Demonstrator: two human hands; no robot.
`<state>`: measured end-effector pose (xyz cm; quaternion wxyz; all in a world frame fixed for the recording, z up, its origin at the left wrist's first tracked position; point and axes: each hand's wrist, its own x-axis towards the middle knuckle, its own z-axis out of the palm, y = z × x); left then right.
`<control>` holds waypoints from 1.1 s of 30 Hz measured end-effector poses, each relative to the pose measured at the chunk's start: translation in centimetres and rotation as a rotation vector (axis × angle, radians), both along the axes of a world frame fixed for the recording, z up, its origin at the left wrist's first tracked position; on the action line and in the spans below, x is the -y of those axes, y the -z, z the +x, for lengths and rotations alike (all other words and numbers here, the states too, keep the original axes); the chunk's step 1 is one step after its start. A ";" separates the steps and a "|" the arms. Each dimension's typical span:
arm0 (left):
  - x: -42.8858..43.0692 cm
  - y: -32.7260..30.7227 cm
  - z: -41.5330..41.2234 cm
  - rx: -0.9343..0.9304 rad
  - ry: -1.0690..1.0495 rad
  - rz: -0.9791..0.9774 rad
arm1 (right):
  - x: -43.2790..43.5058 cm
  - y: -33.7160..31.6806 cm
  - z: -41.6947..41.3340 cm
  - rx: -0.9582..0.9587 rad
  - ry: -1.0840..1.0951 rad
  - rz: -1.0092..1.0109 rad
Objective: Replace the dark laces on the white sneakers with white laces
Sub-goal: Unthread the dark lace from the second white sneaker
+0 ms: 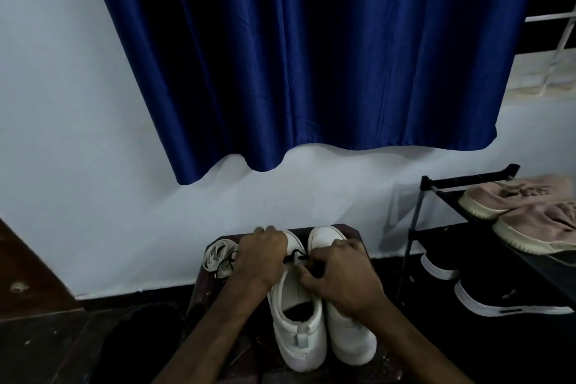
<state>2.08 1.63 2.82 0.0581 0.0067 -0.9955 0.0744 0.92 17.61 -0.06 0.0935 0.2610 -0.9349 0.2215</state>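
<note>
Hanging over most of the far wall (62, 103), a deep blue curtain (296, 50) drops in folds to a wavy hem, with a window grille (558, 25) showing at its right edge. Lower right, a black shoe rack (436, 187) stands against the wall; a pair of pink sneakers (530, 215) lies on its upper shelf and a pair of black sneakers with white soles (498, 296) sits below them. Near the middle, a dark wooden stool (352, 232) carries the two white sneakers side by side, heels toward the camera and toes toward the wall: the left sneaker (296, 321) and the right sneaker (346, 333) touch along their sides. Both forearms reach in from the near edge. The left hand (261, 256) rests over the front of the left sneaker, its fingers curled down and pinching the dark lace (297, 254) at the upper eyelets. The right hand (339, 274) lies across the right sneaker's front with its fingers closed on the same dark lace (the exact grip is partly hidden by the knuckles). Just left of the left hand, on the far left part of the stool, a loose bundle of white laces (218, 254) lies coiled, with a thin dark strand crossing it.
</note>
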 end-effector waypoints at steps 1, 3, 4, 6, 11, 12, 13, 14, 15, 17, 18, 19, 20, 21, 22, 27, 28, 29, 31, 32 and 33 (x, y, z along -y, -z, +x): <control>0.3 -0.1 0.2 -0.062 0.002 -0.063 | 0.0 0.0 0.0 -0.002 0.001 -0.001; 1.1 -0.1 0.1 -0.167 0.000 -0.057 | 0.1 -0.1 0.0 0.001 0.000 0.000; 1.4 0.0 0.0 -0.144 0.018 0.008 | 0.2 -0.1 0.0 0.001 0.002 -0.001; 1.3 0.0 0.0 -0.037 0.069 0.175 | 0.2 0.0 -0.1 0.007 0.003 0.001; 0.2 0.0 -0.6 0.023 0.085 0.218 | 0.3 0.5 -0.3 -0.014 0.004 0.001; 0.2 0.0 -0.8 0.029 0.072 0.207 | 0.3 0.5 -0.3 -0.013 0.005 0.002; 0.1 0.0 -1.0 0.033 0.063 0.193 | 0.3 0.6 -0.3 -0.013 0.006 -0.001; 0.0 -0.1 -1.1 0.033 0.063 0.173 | 0.2 0.5 -0.3 -0.015 0.007 -0.003; -0.2 -0.1 -1.2 0.029 0.067 0.152 | 0.2 0.5 -0.4 -0.016 0.008 -0.007; -0.6 0.1 -1.1 0.038 0.076 0.110 | 0.1 0.6 -0.4 -0.012 -0.002 -0.008; -0.6 0.2 -1.0 0.049 0.083 0.098 | 0.1 0.6 -0.4 -0.014 -0.006 -0.011; -0.5 0.1 -0.8 0.046 0.090 0.093 | 0.1 0.6 -0.4 -0.021 -0.004 -0.017; -0.1 -0.2 -0.7 0.032 0.089 0.100 | 0.1 0.6 -0.4 -0.024 0.002 -0.017; 0.4 -0.5 -0.4 -0.001 0.082 0.118 | 0.1 0.6 -0.4 -0.021 0.008 -0.009; 1.1 -0.8 -0.2 -0.053 0.065 0.144 | 0.0 0.5 -0.4 -0.016 0.011 0.005; 4.3 -1.9 2.0 -0.366 -0.140 0.537 | 0.1 0.6 -0.6 -0.014 0.025 0.026; 4.6 -1.9 2.5 -0.417 -0.199 0.630 | 0.2 0.6 -0.5 -0.023 0.031 0.026; 4.8 -1.8 2.8 -0.438 -0.235 0.683 | 0.3 0.7 -0.5 -0.032 0.036 0.022; 5.2 -1.4 3.2 -0.351 -0.238 0.711 | 0.2 0.7 -0.5 -0.030 0.040 0.013; 5.4 -1.0 3.4 -0.281 -0.237 0.716 | 0.2 0.7 -0.5 -0.020 0.037 0.016; 5.6 -0.7 3.6 -0.216 -0.245 0.703 | 0.1 0.7 -0.5 -0.015 0.034 0.017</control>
